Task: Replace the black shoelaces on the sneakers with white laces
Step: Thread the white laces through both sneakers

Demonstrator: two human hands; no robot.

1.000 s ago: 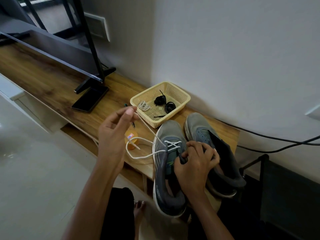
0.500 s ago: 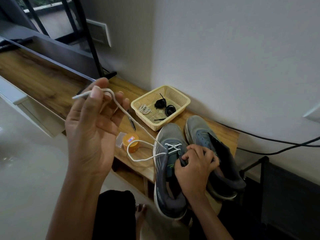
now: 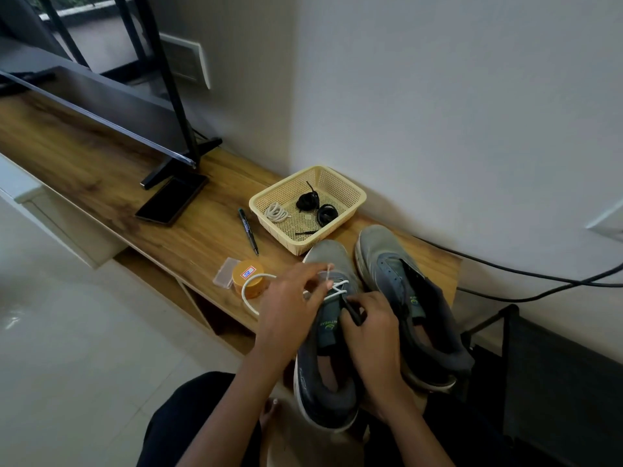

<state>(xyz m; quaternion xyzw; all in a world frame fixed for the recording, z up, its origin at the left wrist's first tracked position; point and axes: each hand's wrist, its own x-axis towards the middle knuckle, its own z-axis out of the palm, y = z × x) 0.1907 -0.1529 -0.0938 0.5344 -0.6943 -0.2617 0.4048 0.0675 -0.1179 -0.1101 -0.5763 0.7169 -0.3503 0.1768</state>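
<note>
Head cam: laced sneaker sits on the wooden shelf, heel overhanging toward the person, toe touching the basket. Other sneaker is just beside it on the person's right, no lace visible in it.

Left hand: thumb and forefinger pinch the white lace above the toe-end eyelets. The lace crosses only the lowest eyelets, and the slack loops out over the orange tub.

Right hand: fingers curled onto the laced sneaker's eyelet edge. There's a thin dark strip between the fingers, can't tell what it is. Both hands cover the mid eyelets.

Basket holds two black lace bundles and a coiled white lace.

Around: marker pen between basket and tub, clear plastic box touching the tub, phone face down by the TV stand foot, black cables along the wall.

Writing: the tub sticker looks like "58". The tongue tag reads "…NITWEAR" upside down, first letters unclear, green logo under it.
</note>
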